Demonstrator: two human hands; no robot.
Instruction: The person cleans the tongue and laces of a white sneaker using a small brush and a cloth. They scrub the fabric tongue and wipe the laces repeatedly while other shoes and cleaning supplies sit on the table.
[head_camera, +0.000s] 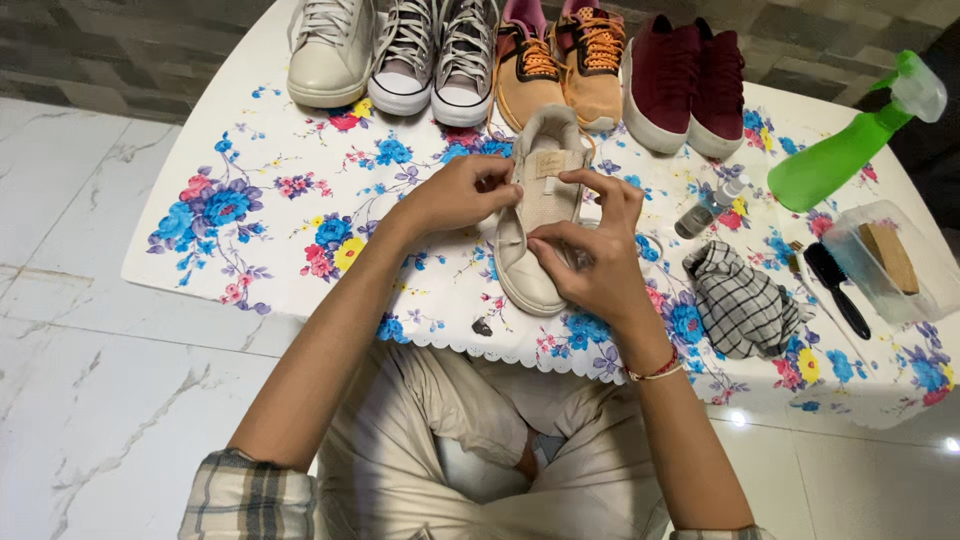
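Head view, looking down past tan trousers to a low counter (300, 290) under a white cloth with blue and red flowers; both bare hands meet on one beige shoe (530, 245) at centre frame.

Shoe lies sole down, its long axis near vertical in the frame; toe toward the lower edge of the cloth, heel collar toward the row of footwear at top; laces appear to be out, tongue exposed.

Left hand (455, 195) comes in from lower left; its fingers (497, 185) curl closed on the shoe's left upper edge near the tongue. Right hand (595, 255) comes from lower right and lies partly over the shoe; thumb and forefinger pinch shut on the right flank about mid-length, other fingers arched above the tongue; a red thread bracelet at that wrist. Both hands touch the shoe; right covers more of it, toe end juts out below both.

Top of frame, left to right: cream sneaker (330, 50), grey pair with white toe caps (435, 60), tan pair with orange laces (565, 60), maroon pair (685, 85).

Right side: green spray bottle (850, 150) lying tilted; small dropper bottle (705, 210); checked cloth (740, 300) bunched; black brush (835, 285) just beside a clear plastic tub (860, 270).
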